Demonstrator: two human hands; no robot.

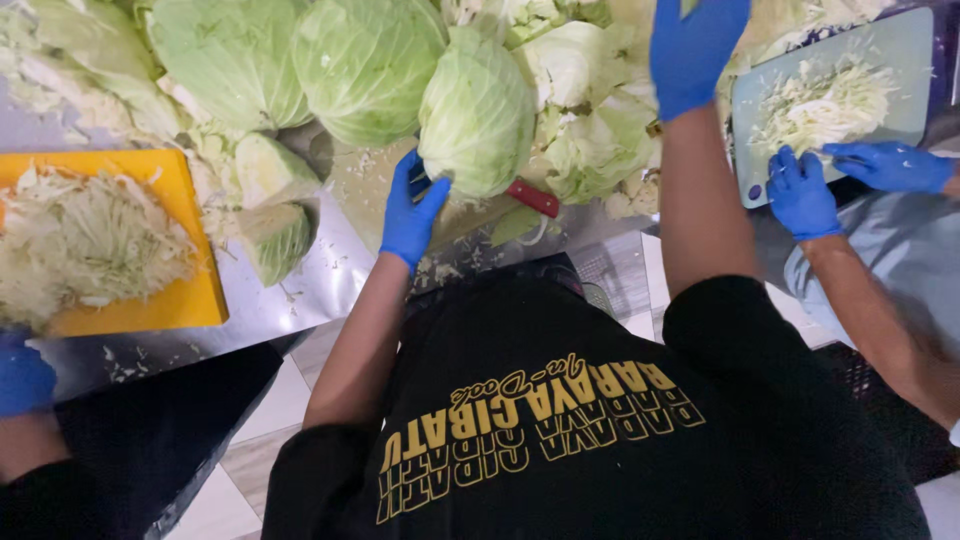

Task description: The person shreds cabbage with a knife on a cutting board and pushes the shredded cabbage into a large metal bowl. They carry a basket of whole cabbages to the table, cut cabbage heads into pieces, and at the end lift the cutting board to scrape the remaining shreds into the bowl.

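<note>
Blue-gloved hands apart: left hand (412, 212) against cabbage (477, 112), right hand (693, 50) half cut off, grip unclear.

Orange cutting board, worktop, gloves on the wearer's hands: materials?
Orange rectangular cutting board: likely plastic, uniform matte colour. Silver worktop: looks like stainless steel, dull grey sheen. Left hand and right hand wear thin blue gloves, probably nitrile; snug, faintly creased.
</note>
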